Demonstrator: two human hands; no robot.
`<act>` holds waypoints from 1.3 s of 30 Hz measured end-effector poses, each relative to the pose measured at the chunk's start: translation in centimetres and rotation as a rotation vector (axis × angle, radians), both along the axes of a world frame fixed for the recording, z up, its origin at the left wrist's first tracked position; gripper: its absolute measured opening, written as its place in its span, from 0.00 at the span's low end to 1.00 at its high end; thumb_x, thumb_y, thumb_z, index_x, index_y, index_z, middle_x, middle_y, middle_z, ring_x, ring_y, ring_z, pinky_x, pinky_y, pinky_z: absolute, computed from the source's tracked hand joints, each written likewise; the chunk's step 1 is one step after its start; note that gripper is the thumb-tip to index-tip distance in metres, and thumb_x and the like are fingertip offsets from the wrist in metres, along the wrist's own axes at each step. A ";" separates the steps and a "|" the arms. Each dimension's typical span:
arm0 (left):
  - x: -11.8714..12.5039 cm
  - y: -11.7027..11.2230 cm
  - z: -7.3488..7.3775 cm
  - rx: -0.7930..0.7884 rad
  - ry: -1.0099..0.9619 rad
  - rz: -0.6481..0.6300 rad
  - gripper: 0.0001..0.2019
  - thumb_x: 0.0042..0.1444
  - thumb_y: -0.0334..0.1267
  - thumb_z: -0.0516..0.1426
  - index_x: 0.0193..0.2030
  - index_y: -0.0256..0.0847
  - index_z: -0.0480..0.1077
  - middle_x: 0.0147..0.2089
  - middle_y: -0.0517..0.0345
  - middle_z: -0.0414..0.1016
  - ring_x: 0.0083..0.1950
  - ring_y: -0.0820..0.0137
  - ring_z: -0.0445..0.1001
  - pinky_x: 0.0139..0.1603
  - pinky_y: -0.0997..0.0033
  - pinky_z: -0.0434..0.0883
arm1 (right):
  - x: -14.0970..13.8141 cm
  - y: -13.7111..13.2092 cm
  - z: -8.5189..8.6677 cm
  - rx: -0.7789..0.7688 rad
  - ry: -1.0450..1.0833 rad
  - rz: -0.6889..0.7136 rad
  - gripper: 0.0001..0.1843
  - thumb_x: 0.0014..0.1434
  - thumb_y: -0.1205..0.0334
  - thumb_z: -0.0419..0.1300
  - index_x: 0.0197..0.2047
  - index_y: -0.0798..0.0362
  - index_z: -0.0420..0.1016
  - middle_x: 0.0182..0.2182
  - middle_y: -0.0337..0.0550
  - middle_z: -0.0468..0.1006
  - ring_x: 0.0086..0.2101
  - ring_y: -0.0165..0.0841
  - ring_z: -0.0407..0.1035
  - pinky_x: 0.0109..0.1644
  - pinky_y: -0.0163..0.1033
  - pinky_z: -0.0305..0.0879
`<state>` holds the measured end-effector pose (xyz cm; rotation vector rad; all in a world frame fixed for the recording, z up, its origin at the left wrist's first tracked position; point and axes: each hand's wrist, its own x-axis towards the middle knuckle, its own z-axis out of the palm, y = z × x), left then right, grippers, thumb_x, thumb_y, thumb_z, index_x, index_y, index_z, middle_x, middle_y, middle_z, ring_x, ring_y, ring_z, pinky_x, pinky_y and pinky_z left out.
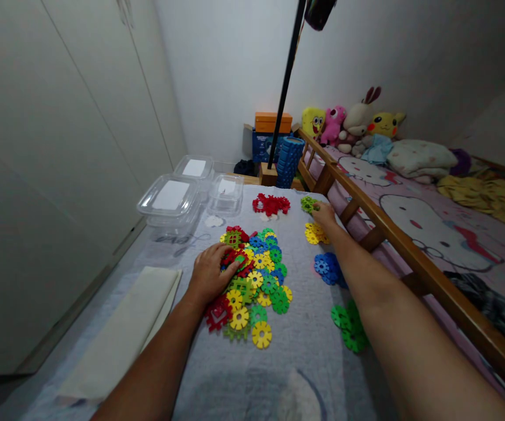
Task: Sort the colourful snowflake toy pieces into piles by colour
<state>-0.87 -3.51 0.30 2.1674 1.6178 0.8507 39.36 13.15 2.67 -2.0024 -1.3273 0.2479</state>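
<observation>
A mixed pile of plastic interlocking toy pieces (261,280) lies mid-table: notched discs in yellow, green and blue, with red and light-green square pieces. My left hand (210,272) rests on its left side, fingers spread over red pieces, thumb near a green disc. At the table's far right, my right hand (323,214) has its fingers pinched on a light-green interlocking piece at the small light-green heap (309,204); the fingertips are partly hidden. Below that arm lie yellow discs (315,233), blue discs (327,268) and green discs (349,328). Red pieces (271,204) form a heap at the back.
Clear lidded plastic boxes (168,199) stand at the table's back left. A folded cream cloth (124,327) lies at left. A wooden bed rail (366,216) borders the right side. A black pole (285,88) rises behind the table, beside a blue foam roller (290,162).
</observation>
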 end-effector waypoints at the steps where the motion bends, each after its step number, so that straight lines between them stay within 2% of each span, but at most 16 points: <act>1: 0.0 0.0 0.0 0.000 0.001 0.001 0.20 0.61 0.55 0.56 0.54 0.46 0.72 0.60 0.49 0.75 0.62 0.54 0.71 0.64 0.49 0.66 | -0.2 0.0 -0.1 -0.008 -0.030 0.021 0.18 0.48 0.74 0.61 0.43 0.54 0.81 0.50 0.50 0.79 0.56 0.41 0.68 0.63 0.45 0.62; 6: 0.0 0.0 0.1 -0.004 0.005 -0.006 0.20 0.61 0.54 0.56 0.53 0.45 0.72 0.60 0.48 0.75 0.62 0.54 0.72 0.64 0.49 0.66 | -0.8 -0.1 -0.9 -0.093 -0.214 0.064 0.22 0.53 0.71 0.60 0.52 0.55 0.80 0.59 0.56 0.74 0.59 0.44 0.65 0.64 0.47 0.59; 13: 0.1 -0.1 0.2 0.008 -0.001 -0.005 0.19 0.61 0.54 0.57 0.54 0.46 0.72 0.59 0.49 0.76 0.61 0.55 0.72 0.63 0.49 0.67 | -0.2 0.9 -0.6 -0.184 -0.286 0.053 0.22 0.54 0.70 0.61 0.54 0.56 0.78 0.59 0.55 0.74 0.57 0.43 0.67 0.62 0.46 0.61; 17: 0.1 -0.1 0.1 0.005 0.003 -0.003 0.20 0.61 0.54 0.57 0.53 0.45 0.72 0.60 0.48 0.75 0.61 0.54 0.72 0.63 0.49 0.67 | 0.0 0.9 -0.5 -0.125 -0.297 0.044 0.21 0.54 0.72 0.60 0.51 0.55 0.79 0.54 0.53 0.78 0.54 0.42 0.69 0.60 0.46 0.64; 21: 0.1 -0.1 0.1 -0.001 0.007 0.004 0.20 0.61 0.53 0.57 0.54 0.46 0.73 0.59 0.49 0.75 0.61 0.53 0.72 0.63 0.49 0.66 | 0.3 0.0 -0.3 -0.067 -0.284 0.054 0.20 0.53 0.75 0.58 0.49 0.56 0.79 0.52 0.53 0.79 0.54 0.40 0.70 0.62 0.44 0.63; 26: 0.1 0.0 0.0 0.006 0.003 -0.001 0.19 0.61 0.53 0.57 0.54 0.45 0.73 0.59 0.49 0.75 0.61 0.54 0.72 0.63 0.49 0.67 | -0.4 -1.6 1.2 -0.014 -0.213 0.035 0.23 0.51 0.77 0.57 0.51 0.58 0.78 0.54 0.56 0.78 0.54 0.41 0.70 0.62 0.43 0.62; 29: 0.1 -0.1 0.1 0.009 0.002 0.002 0.19 0.61 0.53 0.57 0.53 0.46 0.73 0.59 0.50 0.76 0.60 0.55 0.72 0.63 0.50 0.67 | -2.0 -3.0 2.4 0.032 -0.144 0.047 0.23 0.52 0.75 0.56 0.50 0.58 0.78 0.52 0.55 0.78 0.53 0.41 0.70 0.62 0.44 0.63; 33: 0.3 -0.2 0.2 0.003 -0.003 0.014 0.18 0.61 0.53 0.57 0.51 0.45 0.73 0.58 0.49 0.76 0.60 0.54 0.73 0.62 0.50 0.67 | -5.5 -5.9 3.2 0.040 0.041 0.225 0.19 0.52 0.70 0.57 0.47 0.56 0.80 0.45 0.50 0.80 0.45 0.39 0.73 0.54 0.43 0.68; 36: 0.4 -0.2 0.3 0.006 -0.009 0.020 0.18 0.61 0.53 0.57 0.51 0.45 0.73 0.57 0.49 0.76 0.59 0.54 0.73 0.62 0.50 0.67 | -8.7 -8.5 2.8 -0.057 0.171 0.418 0.17 0.54 0.67 0.57 0.46 0.55 0.80 0.40 0.44 0.81 0.40 0.36 0.74 0.51 0.42 0.69; 39: 0.4 0.0 0.4 0.001 -0.025 0.018 0.19 0.60 0.53 0.57 0.52 0.44 0.73 0.57 0.48 0.76 0.59 0.54 0.73 0.61 0.49 0.68 | -11.8 -10.7 1.7 -0.128 0.146 0.559 0.16 0.56 0.65 0.58 0.47 0.53 0.80 0.43 0.44 0.82 0.44 0.37 0.74 0.55 0.43 0.68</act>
